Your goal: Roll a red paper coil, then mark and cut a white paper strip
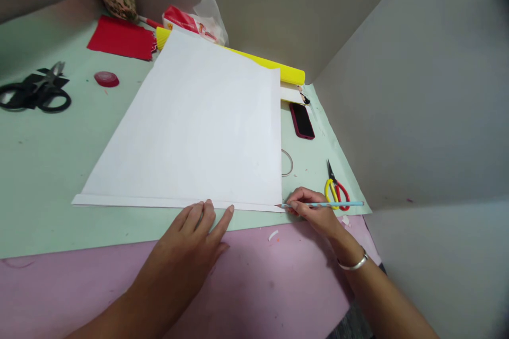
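Pencil [342, 203] work at a paper edge asks for a steady base, so press evenly with your left hand [194, 238] on the narrow white strip [131, 201] along the near edge of the white sheet [199, 122]. Those fingers rest lightly spread over the strip, right of its middle, gripping nothing that shows; placing them a little closer to the pencil would probably guard better against slipping. Your right hand [314, 217] pinches the pencil near its tip, with the shaft pointing off to the right and looking nearly level. Lifting the back end slightly should give you a finer, surer mark, and a light stroke ought to spare the paper from dents. Check the corner alignment too: the strip reaches just past the sheet's right edge, and it is hard to tell whether it is a fold or a separate piece.

The sheet lies flat on the green-covered worktop [47, 180], beyond your left hand and stretching away from you. Its near right corner sits just left of your right hand, with the pencil tip at the strip there. Snips [331, 173] lie close beyond that hand, so mind your elbow room.
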Available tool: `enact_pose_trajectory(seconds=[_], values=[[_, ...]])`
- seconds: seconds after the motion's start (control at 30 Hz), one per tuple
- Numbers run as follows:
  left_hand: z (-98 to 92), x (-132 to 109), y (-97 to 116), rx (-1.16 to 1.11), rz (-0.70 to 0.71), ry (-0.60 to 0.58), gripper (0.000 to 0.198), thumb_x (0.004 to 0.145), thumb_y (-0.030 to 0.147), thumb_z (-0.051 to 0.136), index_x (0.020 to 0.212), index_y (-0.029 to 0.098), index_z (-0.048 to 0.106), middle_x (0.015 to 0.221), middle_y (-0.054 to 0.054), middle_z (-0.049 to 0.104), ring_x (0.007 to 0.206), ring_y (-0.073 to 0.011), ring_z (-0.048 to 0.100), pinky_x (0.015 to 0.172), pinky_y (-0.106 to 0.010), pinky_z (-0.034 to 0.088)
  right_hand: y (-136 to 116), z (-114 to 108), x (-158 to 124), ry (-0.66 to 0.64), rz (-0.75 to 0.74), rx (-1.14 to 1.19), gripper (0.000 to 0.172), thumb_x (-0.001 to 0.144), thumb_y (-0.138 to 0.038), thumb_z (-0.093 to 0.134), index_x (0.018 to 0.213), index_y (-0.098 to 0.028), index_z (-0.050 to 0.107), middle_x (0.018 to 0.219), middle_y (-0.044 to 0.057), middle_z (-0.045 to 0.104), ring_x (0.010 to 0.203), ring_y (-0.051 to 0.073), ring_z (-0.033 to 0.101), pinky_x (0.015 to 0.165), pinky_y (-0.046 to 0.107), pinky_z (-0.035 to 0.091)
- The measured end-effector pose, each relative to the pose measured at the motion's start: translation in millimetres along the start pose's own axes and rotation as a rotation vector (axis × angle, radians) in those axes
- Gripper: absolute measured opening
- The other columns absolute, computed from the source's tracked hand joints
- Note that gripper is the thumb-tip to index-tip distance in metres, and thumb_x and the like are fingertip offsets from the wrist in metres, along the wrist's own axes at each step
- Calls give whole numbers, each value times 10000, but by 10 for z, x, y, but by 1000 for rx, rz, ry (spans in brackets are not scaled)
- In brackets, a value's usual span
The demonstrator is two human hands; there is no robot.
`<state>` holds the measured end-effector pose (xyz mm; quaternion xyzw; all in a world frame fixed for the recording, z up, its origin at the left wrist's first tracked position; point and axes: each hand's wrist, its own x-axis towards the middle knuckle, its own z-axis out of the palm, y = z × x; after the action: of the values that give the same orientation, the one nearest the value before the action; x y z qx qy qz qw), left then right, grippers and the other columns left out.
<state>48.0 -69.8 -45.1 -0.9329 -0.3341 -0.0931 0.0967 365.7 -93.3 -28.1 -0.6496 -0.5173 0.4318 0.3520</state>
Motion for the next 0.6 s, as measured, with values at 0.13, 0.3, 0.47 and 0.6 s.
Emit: enact_pose_trajectory(seconds=[0.13,0.3,0.47,0.6], values=[[6,-1,-5,-1,3,5,478,947,337,615,1390,162,647,1208,-246,714,1042,-374,645,924,-486,483,-3,-10,-10,6,9,-1,90,825,-215,640,743,-197,673,661,12,648,584,132,494,528,253,387],[23,-6,-5,3,10,17,476,954,335,600,1395,160,642,1211,-250,710,1041,-375,643,920,-486,483,19,-28,-21,7,24,6,94,832,-228,640,752,-195,675,676,17,662,598,136,517,542,256,407],[15,-4,-4,4,14,25,468,943,316,615,1380,153,655,1202,-257,711,1040,-383,643,916,-487,481,29,-52,-29,26,46,-2,99,828,-245,646,750,-192,676,666,14,657,591,131,510,540,254,407],[2,0,-7,-4,8,36,456,944,312,613,1369,155,665,1195,-253,716,1029,-377,645,923,-485,480,24,-57,-32,34,54,11,95,817,-248,651,744,-191,673,678,19,671,603,135,532,552,258,424]])
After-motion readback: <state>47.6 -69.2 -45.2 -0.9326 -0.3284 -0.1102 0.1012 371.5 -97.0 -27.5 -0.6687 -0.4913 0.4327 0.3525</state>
